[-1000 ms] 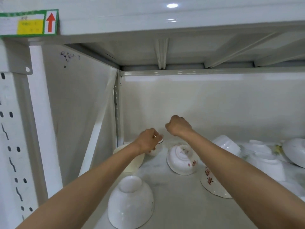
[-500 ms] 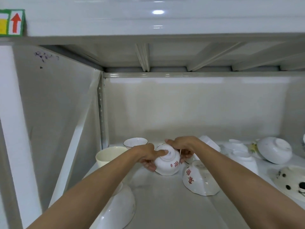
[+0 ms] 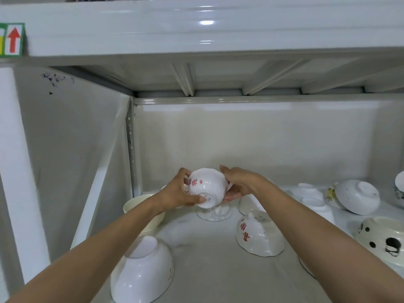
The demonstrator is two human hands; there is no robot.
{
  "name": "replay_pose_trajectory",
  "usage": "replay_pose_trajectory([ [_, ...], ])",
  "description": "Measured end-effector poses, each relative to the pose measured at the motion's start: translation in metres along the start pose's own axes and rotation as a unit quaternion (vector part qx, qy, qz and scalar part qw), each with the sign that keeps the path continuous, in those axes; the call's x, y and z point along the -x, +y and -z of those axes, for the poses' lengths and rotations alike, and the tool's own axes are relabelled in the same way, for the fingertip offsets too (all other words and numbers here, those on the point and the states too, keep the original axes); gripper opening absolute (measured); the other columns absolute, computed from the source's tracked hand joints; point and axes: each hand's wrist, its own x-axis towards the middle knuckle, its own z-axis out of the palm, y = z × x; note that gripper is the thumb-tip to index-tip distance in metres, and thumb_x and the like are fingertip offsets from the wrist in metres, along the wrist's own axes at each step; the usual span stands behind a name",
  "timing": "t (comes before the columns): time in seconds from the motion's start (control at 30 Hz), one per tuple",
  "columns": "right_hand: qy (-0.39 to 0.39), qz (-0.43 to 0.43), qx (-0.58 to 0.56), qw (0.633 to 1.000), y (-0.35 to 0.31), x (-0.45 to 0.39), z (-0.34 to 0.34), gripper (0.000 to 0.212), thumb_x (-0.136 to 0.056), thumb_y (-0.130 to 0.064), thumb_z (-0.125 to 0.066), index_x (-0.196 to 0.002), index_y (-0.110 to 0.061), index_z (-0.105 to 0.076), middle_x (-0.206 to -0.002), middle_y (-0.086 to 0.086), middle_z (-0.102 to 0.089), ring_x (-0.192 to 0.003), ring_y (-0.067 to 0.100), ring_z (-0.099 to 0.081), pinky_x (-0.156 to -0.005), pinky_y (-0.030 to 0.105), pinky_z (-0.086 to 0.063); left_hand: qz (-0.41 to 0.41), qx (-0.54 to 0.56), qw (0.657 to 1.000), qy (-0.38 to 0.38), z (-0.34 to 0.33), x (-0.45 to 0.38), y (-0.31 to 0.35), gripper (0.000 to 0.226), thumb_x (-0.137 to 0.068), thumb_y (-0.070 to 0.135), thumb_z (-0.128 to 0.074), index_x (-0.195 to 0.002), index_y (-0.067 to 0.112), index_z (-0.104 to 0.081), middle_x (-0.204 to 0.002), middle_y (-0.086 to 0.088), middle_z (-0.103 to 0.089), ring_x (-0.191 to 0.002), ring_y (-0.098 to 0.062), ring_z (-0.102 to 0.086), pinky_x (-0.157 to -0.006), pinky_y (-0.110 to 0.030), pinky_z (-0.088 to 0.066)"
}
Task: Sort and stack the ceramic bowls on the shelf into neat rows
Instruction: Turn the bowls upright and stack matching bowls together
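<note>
Both hands are holding a white bowl with red characters [image 3: 206,186] above the shelf floor [image 3: 209,259], foot tilted toward camera. Left hand [image 3: 178,192] is curling round it, thumb on the foot; right hand [image 3: 237,184] is cupping the far side, fingers curled underneath. Other bowls are lying scattered: an upturned white bowl [image 3: 142,272] near front-left, a cream bowl [image 3: 142,209] behind.

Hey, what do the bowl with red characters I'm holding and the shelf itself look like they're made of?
Held bowl: looks like glazed white ceramic, judging by its smooth, glossy skin, printed red characters and raised foot ring. Shelf: probably painted or coated sheet metal, given the glossy beam above and the punched upright; the deck looks matte and scuffed.
</note>
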Motion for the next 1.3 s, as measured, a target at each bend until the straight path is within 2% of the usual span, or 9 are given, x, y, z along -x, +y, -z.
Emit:
replay_pose_trajectory([
  [0.1, -0.116, -0.036, -0.021, 0.992, -0.002, 0.009, 0.002, 0.026, -0.097, -0.017, -0.045, -0.101, 0.003, -0.062, -0.082, 0.023, -0.068, -0.049, 0.02, -0.066, -0.041, 0.019, -0.052, -0.033, -0.029, 0.999, 0.008, 0.009, 0.005, -0.002, 0.072, -0.07, 0.017, -0.085, -0.122, 0.02, -0.036, -0.118, -0.001, -0.046, -0.076, -0.009, -0.058, -0.062, -0.012, -0.052],
  [0.2, -0.178, -0.053, -0.014, 0.983, -0.002, 0.008, -0.003, 0.029, -0.099, -0.008, -0.038, -0.092, 0.004, -0.063, -0.072, 0.026, -0.07, -0.044, 0.014, -0.064, -0.041, 0.015, -0.051, -0.029, -0.047, 0.998, -0.014, 0.012, 0.011, -0.004, 0.077, -0.068, 0.023, -0.087, -0.124, 0.024, -0.034, -0.123, 0.0, -0.047, -0.088, -0.015, -0.061, -0.076, -0.021, -0.054],
  [0.47, -0.113, 0.001, 0.064, 0.992, 0.004, -0.001, -0.021, 0.019, -0.095, 0.001, -0.048, -0.107, 0.007, -0.063, -0.079, 0.022, -0.067, -0.053, 0.024, -0.07, -0.054, 0.024, -0.059, 0.11, 0.111, 0.981, -0.117, 0.025, 0.018, -0.01, 0.06, -0.087, 0.053, -0.058, -0.134, 0.018, -0.044, -0.123, -0.017, -0.061, -0.101, -0.024, -0.07, -0.092, -0.035, -0.056],
  [0.6, -0.101, 0.051, 0.116, 0.987, 0.007, 0.008, -0.032, 0.022, -0.097, 0.009, -0.04, -0.091, -0.004, -0.056, -0.085, 0.021, -0.059, -0.064, 0.033, -0.065, -0.066, 0.036, -0.058, 0.206, 0.111, 0.966, -0.111, 0.022, 0.008, -0.015, 0.037, -0.1, 0.023, -0.044, -0.127, -0.001, -0.053, -0.114, -0.03, -0.065, -0.099, -0.037, -0.068, -0.09, -0.043, -0.056],
  [0.7, -0.136, 0.04, 0.153, 0.978, 0.01, 0.007, -0.039, 0.018, -0.097, 0.009, -0.038, -0.105, -0.002, -0.051, -0.092, 0.029, -0.059, -0.065, 0.037, -0.066, -0.072, 0.039, -0.059, 0.237, 0.034, 0.964, -0.116, 0.022, 0.007, -0.022, 0.033, -0.092, -0.002, -0.041, -0.12, -0.016, -0.052, -0.095, -0.028, -0.066, -0.097, -0.043, -0.068, -0.092, -0.045, -0.055],
  [0.83, -0.161, 0.017, 0.185, 0.969, 0.016, -0.005, -0.043, 0.031, -0.094, 0.011, -0.038, -0.122, 0.011, -0.048, -0.115, 0.039, -0.059, -0.088, 0.049, -0.068, -0.084, 0.047, -0.058, 0.249, -0.007, 0.956, -0.153, 0.02, 0.008, -0.022, 0.034, -0.088, -0.007, -0.046, -0.121, -0.012, -0.055, -0.109, -0.033, -0.066, -0.094, -0.039, -0.07, -0.085, -0.038, -0.059],
  [1.0, -0.166, 0.0, 0.204, 0.965, 0.016, -0.01, -0.045, 0.036, -0.09, 0.008, -0.04, -0.124, 0.015, -0.048, -0.111, 0.038, -0.063, -0.1, 0.047, -0.066, -0.095, 0.047, -0.053, 0.257, -0.065, 0.952, -0.152, 0.018, -0.001, -0.022, 0.031, -0.087, -0.006, -0.052, -0.117, -0.013, -0.058, -0.105, -0.028, -0.068, -0.084, -0.033, -0.071, -0.084, -0.035, -0.059],
  [1.17, -0.098, -0.005, 0.189, 0.977, 0.011, -0.014, -0.033, 0.033, -0.094, -0.016, -0.054, -0.107, 0.014, -0.059, -0.101, 0.034, -0.068, -0.083, 0.041, -0.07, -0.09, 0.045, -0.056, 0.169, -0.246, 0.949, -0.103, 0.01, -0.013, -0.004, 0.015, -0.085, 0.02, -0.05, -0.07, 0.017, -0.046, -0.084, -0.002, -0.045, -0.07, -0.02, -0.042, -0.065, -0.027, -0.038],
  [1.3, 0.083, 0.038, 0.204, 0.975, 0.008, -0.024, -0.008, 0.026, -0.094, -0.019, -0.049, -0.082, 0.002, -0.058, -0.076, 0.024, -0.069, -0.053, 0.03, -0.065, -0.059, 0.033, -0.057, 0.152, -0.264, 0.949, -0.079, -0.005, -0.032, 0.008, 0.024, -0.093, 0.027, -0.041, -0.071, 0.017, -0.039, -0.075, -0.003, -0.04, -0.071, -0.023, -0.036, -0.055, -0.028, -0.028],
])
